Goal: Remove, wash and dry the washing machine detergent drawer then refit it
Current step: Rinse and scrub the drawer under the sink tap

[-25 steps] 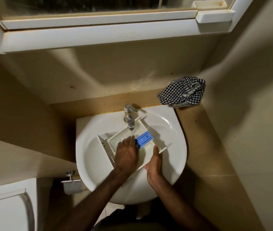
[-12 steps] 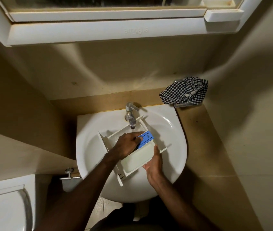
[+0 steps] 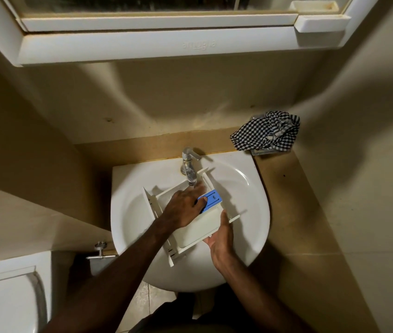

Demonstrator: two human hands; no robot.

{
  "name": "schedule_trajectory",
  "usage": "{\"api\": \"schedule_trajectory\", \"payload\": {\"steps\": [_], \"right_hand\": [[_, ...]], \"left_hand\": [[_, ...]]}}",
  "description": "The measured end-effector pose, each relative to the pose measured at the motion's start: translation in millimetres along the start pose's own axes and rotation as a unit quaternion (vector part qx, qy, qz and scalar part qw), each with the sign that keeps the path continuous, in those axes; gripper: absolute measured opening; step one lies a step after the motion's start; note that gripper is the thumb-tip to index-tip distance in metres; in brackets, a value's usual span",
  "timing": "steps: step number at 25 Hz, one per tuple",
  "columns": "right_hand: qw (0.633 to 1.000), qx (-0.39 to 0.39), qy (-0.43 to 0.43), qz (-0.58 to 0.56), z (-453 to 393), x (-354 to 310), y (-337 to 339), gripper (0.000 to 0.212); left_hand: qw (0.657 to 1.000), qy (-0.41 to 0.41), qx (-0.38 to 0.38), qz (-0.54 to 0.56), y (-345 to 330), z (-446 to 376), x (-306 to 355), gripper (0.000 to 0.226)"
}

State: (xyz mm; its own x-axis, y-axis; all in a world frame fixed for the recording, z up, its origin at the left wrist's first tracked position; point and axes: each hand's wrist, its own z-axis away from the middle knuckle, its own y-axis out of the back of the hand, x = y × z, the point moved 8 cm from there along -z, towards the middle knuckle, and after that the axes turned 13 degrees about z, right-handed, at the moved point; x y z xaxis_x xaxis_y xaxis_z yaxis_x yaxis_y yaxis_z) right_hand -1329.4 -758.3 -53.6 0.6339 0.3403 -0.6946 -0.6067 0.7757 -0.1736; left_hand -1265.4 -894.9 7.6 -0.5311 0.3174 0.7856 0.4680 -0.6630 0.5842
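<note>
Your right hand (image 3: pixel 220 239) cups the detergent drawer (image 3: pixel 197 227) steady under the tap (image 3: pixel 189 168) so your left hand (image 3: pixel 184 207), fingers flat inside, can rub it.

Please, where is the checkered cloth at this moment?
In the head view, the checkered cloth lies bunched on the counter at the upper right, against the wall behind the sink's right rear corner, right of the tap.

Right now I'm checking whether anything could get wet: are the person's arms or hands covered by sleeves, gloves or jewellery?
Both forearms are bare up to the edge of the picture, with no sleeves showing. The left hand and right hand wear no gloves, and no watch, bracelet or ring can be seen on either.
</note>
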Motion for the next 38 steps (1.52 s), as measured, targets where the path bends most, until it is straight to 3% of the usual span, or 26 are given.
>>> {"api": "schedule_trajectory", "payload": {"steps": [4,7,9,11,16,19,23,26,29,34,36,38], "right_hand": [[1.0,0.0,-0.004,0.002,3,-1,1,0.039],[1.0,0.001,-0.01,0.003,5,-1,-2,0.041],[1.0,0.004,-0.016,0.0,5,1,-1,0.041],[1.0,0.005,-0.017,0.0,5,1,-1,0.041],[1.0,0.004,-0.014,-0.015,3,0,-2,0.036],[1.0,0.003,-0.022,-0.021,-1,2,-1,0.037],[1.0,-0.005,-0.022,-0.014,0,4,-4,0.04],[0.998,-0.009,-0.04,0.042,6,-11,1,0.039],[0.987,-0.069,-0.067,0.128,10,-39,11,0.049],[0.968,-0.146,-0.066,0.193,22,-65,5,0.048],[0.968,-0.126,-0.044,0.214,21,-66,6,0.054],[0.967,-0.11,-0.035,0.229,20,-67,8,0.055]], "left_hand": [[1.0,0.023,0.001,0.018,-2,-1,-2,0.043],[0.995,0.052,0.077,0.021,4,7,-8,0.036],[0.984,0.076,0.134,0.088,12,10,-14,0.031],[0.977,0.087,0.142,0.133,14,12,-15,0.029],[0.997,-0.005,0.066,-0.027,-4,6,-4,0.052],[0.995,0.016,0.09,-0.026,-10,5,-12,0.059],[0.991,0.048,0.128,-0.003,0,10,-12,0.045],[0.982,0.066,0.146,0.104,9,14,-18,0.034],[0.952,0.093,0.129,0.26,7,14,-26,0.021],[0.908,0.137,0.117,0.378,-8,15,-29,0.018],[0.916,0.14,0.107,0.36,-8,16,-22,0.019],[0.949,0.16,0.176,0.207,13,26,-29,0.031]]}}
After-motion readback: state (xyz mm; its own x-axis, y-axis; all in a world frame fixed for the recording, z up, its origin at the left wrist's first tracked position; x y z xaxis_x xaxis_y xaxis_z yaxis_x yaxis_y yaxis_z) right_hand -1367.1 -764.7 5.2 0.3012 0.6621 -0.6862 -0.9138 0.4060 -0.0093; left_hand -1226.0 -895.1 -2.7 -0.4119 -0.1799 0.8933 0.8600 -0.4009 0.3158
